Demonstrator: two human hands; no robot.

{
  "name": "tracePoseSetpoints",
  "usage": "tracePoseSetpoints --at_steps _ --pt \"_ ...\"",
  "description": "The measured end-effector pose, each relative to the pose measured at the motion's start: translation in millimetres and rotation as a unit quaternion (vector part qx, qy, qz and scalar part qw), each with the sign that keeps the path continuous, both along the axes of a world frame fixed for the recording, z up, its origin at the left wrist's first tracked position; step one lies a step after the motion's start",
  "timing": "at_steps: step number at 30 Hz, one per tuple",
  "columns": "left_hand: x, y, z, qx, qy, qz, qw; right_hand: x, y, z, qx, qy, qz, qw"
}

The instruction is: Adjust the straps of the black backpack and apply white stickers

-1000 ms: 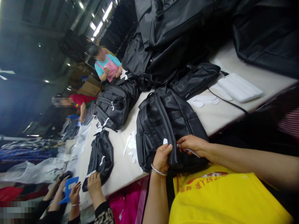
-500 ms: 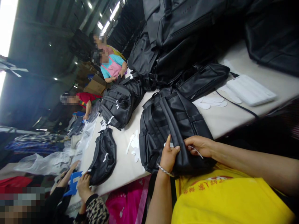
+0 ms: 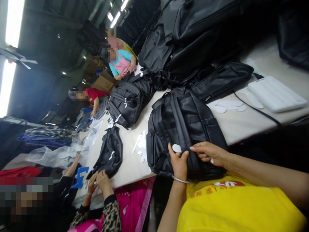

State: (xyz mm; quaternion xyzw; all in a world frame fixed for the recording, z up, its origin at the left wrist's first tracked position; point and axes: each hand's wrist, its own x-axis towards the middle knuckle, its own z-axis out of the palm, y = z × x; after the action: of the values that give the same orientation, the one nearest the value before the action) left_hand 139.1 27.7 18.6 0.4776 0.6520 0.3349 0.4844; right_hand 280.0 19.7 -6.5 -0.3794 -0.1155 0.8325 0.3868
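Observation:
A black backpack [image 3: 160,129] lies on the table in front of me, its shoulder straps facing up. My left hand [image 3: 179,163] grips the lower part of a strap [image 3: 179,120], thumb and forefinger apart on its upper side. A white oval paper piece [image 3: 177,148] shows beside that strap, between the fingers of this hand. My right hand [image 3: 209,152] pinches the strap's other edge with thumb and forefinger. A small white bit [image 3: 211,160] peeks out under its curled fingers; what it belongs to is hidden.
Flat white paper pieces [image 3: 225,105] and a white rectangular box-like object [image 3: 276,93] with a black cord are at right. Large black bags [image 3: 205,38] pile up behind. At left, a co-worker's hands [image 3: 98,182] handle a small black bag [image 3: 111,151]. Other people work farther back.
The white oval piece by my left hand is more exposed, and the white strip at my right hand is mostly covered. The co-worker's second hand has come to the small bag. The view has shifted.

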Motion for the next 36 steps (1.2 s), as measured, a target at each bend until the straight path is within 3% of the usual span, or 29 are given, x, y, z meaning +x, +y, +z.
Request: tracePoseSetpoints --at_steps 5,8,10,13,15,17,19,24,29,31,36 --pt "-2.4 -0.5 -6.5 0.003 -0.015 -0.001 1.0 0.0 6.0 7.1 0.042 -0.076 0.041 0.995" --pt "0.4 -1.3 -7.1 0.006 -0.038 -0.012 0.999 1.6 7.5 12.4 0.078 -0.193 0.073 0.975" --pt "2.7 -2.3 -7.5 0.009 -0.047 -0.009 0.999 4.2 7.6 14.5 0.148 -0.313 0.109 0.932" --pt "4.2 -3.5 -9.3 0.017 -0.043 -0.002 0.999 10.3 7.1 15.9 0.255 -0.467 0.148 0.834" --pt "3.7 -3.7 -11.1 0.02 -0.041 0.001 0.999 14.9 6.7 17.1 0.277 -0.542 0.13 0.783" --pt "2.6 -3.7 -12.9 0.026 -0.033 0.007 0.999 18.7 6.4 19.9 0.288 -0.579 0.106 0.755" --pt "1.4 -3.8 -14.4 0.035 -0.025 0.009 0.999 20.5 5.9 24.4 0.287 -0.565 0.115 0.765" --pt "0.3 -5.3 -19.4 0.056 -0.009 0.003 0.998 13.4 4.3 37.6 0.257 -0.422 0.199 0.847" --pt "1.5 -9.3 -25.1 0.102 0.042 0.005 0.994 1.0 17.4 43.2 0.217 -0.285 0.231 0.905" --pt "0.9 -10.9 -25.6 0.11 0.042 0.003 0.993 -3.7 24.2 43.2 0.201 -0.264 0.243 0.912" --pt "-4.8 -14.5 -24.7 0.111 0.015 -0.012 0.994 -18.7 28.2 34.0 0.208 -0.355 0.214 0.886"
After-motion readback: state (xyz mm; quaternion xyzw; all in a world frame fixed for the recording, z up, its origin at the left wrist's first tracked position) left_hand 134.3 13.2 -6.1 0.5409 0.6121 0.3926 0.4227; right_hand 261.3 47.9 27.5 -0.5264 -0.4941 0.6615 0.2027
